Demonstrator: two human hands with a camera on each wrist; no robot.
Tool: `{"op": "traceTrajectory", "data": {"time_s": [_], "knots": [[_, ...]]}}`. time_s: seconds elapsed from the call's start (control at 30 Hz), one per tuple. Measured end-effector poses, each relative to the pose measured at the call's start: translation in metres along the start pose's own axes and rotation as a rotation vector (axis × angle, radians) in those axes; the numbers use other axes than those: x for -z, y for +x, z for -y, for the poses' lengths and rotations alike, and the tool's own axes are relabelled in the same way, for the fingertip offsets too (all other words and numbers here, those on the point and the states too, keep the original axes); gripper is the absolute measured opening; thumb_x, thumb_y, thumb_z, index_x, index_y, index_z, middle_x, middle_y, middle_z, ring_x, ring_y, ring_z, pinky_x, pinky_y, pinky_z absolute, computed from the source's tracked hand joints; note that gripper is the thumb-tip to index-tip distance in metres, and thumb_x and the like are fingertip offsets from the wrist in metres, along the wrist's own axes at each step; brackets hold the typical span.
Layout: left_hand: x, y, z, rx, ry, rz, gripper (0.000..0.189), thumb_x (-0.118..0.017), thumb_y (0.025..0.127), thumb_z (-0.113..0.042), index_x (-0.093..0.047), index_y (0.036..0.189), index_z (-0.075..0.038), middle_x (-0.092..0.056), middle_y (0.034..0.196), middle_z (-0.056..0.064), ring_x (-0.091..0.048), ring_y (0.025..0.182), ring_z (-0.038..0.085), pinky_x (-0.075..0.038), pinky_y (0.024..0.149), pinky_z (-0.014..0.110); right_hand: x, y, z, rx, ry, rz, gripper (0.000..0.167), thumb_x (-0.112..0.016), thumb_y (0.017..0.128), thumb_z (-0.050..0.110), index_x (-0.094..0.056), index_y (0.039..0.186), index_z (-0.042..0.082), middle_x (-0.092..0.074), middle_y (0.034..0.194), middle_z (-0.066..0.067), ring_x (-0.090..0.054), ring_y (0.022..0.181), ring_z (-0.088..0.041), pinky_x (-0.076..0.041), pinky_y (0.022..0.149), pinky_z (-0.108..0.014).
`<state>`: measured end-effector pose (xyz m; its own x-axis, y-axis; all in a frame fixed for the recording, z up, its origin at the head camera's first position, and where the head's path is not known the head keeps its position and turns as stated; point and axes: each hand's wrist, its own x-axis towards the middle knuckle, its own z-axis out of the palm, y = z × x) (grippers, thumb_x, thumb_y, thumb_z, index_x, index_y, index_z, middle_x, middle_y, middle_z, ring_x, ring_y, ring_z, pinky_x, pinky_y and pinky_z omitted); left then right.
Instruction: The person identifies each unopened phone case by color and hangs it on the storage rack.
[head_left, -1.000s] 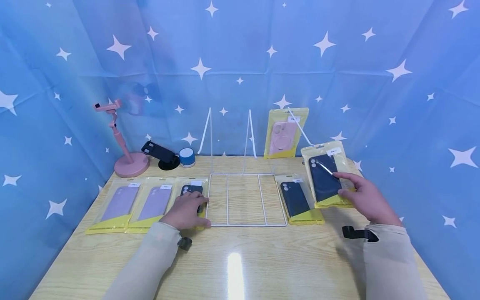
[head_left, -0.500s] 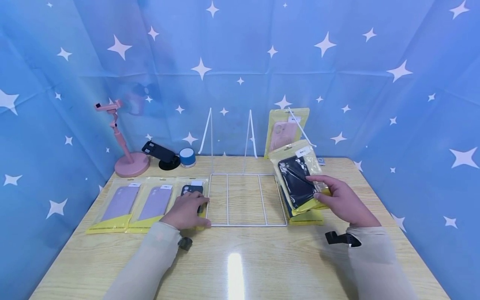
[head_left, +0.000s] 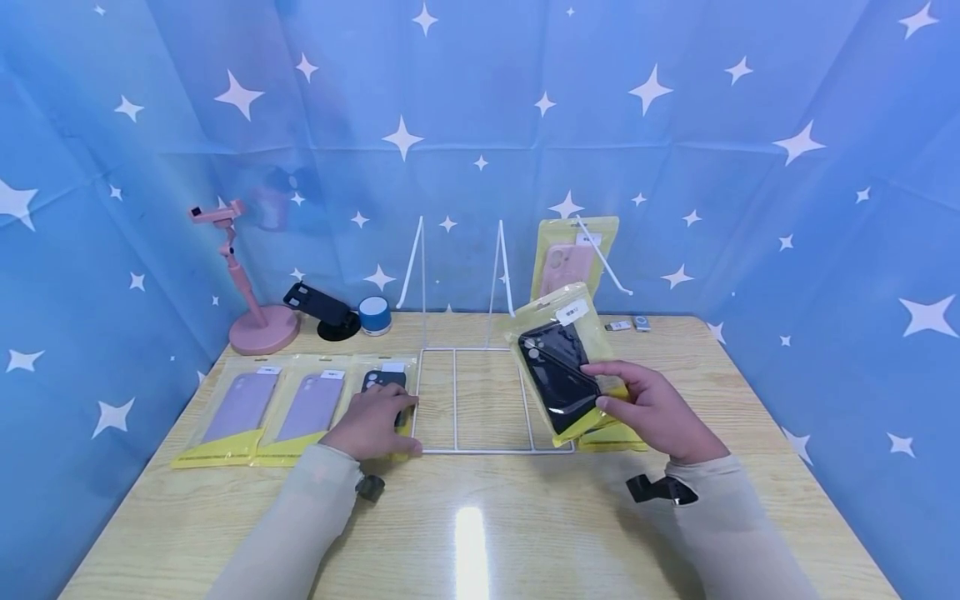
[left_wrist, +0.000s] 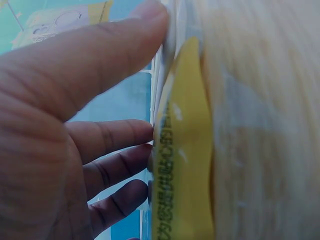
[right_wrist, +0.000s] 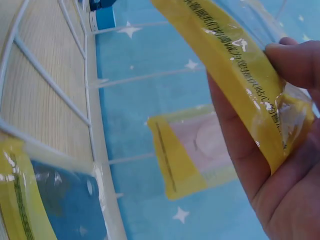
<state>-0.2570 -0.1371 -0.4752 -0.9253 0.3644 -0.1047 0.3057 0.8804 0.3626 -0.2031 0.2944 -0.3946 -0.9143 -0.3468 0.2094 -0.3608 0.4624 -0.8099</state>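
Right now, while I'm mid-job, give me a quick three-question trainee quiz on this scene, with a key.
1. The right hand holds: A, nothing; B, a bagged dark phone case; C, the backdrop.

2. True or false: the pink stand is left of the blue cylinder.

3. How many bagged lilac cases lie left of the white wire rack?

Key: 1. B. 2. True. 3. Two.

Six bagged cases [head_left: 555, 379], one rack [head_left: 495, 452]
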Motion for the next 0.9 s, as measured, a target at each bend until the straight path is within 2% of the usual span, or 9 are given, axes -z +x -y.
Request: {"op": "traceTrajectory", "data": {"time_s": [0.2, 0.3, 0.47, 0.5, 0.57, 0.8, 0.9], "knots": [[-0.001, 0.001, 0.001, 0.002, 0.004, -0.003, 0.082, -0.091, 0.077, -0.052, -0.064, 0.146, -0.018, -0.059, 0.145, 0.005, -0.052, 0.129, 0.029, -0.039, 0.117, 0.054, -0.004, -0.003, 0.007, 0.023, 0.019, 0.007, 0.04, -0.067, 0.101, 0.001, -0.067, 0.139, 0.013, -0.062, 0.134, 0.012, -0.039, 0.05, -0.018, -0.045, 0.049, -0.027], [-0.001, 0.001, 0.001, 0.001, 0.0, -0.004, 0.082, -0.092, 0.077, -0.052, -0.064, 0.146, -0.018, -0.059, 0.145, 0.005, -0.052, 0.129, 0.029, -0.038, 0.117, 0.054, -0.005, -0.003, 0.009, 0.041, 0.03, 0.018, 0.039, -0.067, 0.101, 0.0, -0.067, 0.138, 0.011, -0.062, 0.131, 0.017, -0.039, 0.05, -0.018, -0.046, 0.049, -0.027], [-0.001, 0.001, 0.001, -0.008, 0.001, -0.006, 0.081, -0.091, 0.077, -0.051, -0.064, 0.146, -0.018, -0.059, 0.145, 0.005, -0.052, 0.129, 0.03, -0.039, 0.116, 0.054, -0.008, -0.005, 0.014, 0.085, 0.07, 0.041, 0.039, -0.065, 0.1, -0.005, -0.068, 0.136, 0.007, -0.063, 0.131, 0.018, -0.042, 0.05, -0.009, -0.048, 0.048, -0.026], [-0.001, 0.001, 0.001, -0.009, 0.002, -0.007, 0.081, -0.091, 0.077, -0.051, -0.064, 0.146, -0.018, -0.059, 0.145, 0.005, -0.052, 0.129, 0.03, -0.039, 0.116, 0.054, -0.009, -0.005, 0.016, 0.094, 0.083, 0.047, 0.039, -0.064, 0.1, -0.006, -0.068, 0.136, 0.007, -0.063, 0.132, 0.019, -0.048, 0.053, -0.006, -0.051, 0.051, -0.024], [-0.001, 0.001, 0.001, -0.007, 0.001, -0.007, 0.081, -0.091, 0.077, -0.051, -0.064, 0.146, -0.018, -0.059, 0.146, 0.005, -0.052, 0.13, 0.03, -0.038, 0.117, 0.054, -0.011, -0.006, 0.02, 0.117, 0.096, 0.051, 0.039, -0.064, 0.099, -0.008, -0.069, 0.134, 0.007, -0.064, 0.131, 0.019, -0.051, 0.055, -0.003, -0.052, 0.05, -0.024], [0.001, 0.0, -0.001, -0.003, 0.004, -0.002, 0.081, -0.091, 0.077, -0.051, -0.064, 0.146, -0.017, -0.059, 0.145, 0.006, -0.052, 0.131, 0.03, -0.038, 0.117, 0.055, -0.015, -0.01, 0.032, 0.19, 0.085, 0.057, 0.044, -0.064, 0.096, -0.013, -0.072, 0.132, 0.011, -0.067, 0.129, 0.018, -0.044, 0.051, -0.005, -0.048, 0.047, -0.025], [0.002, -0.001, -0.002, -0.01, 0.006, -0.001, 0.081, -0.092, 0.077, -0.05, -0.065, 0.145, -0.015, -0.06, 0.144, 0.007, -0.052, 0.13, 0.031, -0.039, 0.116, 0.055, -0.018, -0.011, 0.036, 0.203, 0.124, 0.073, 0.047, -0.062, 0.097, -0.014, -0.072, 0.134, 0.013, -0.067, 0.131, 0.017, -0.062, 0.064, -0.003, -0.058, 0.056, -0.025]]}}
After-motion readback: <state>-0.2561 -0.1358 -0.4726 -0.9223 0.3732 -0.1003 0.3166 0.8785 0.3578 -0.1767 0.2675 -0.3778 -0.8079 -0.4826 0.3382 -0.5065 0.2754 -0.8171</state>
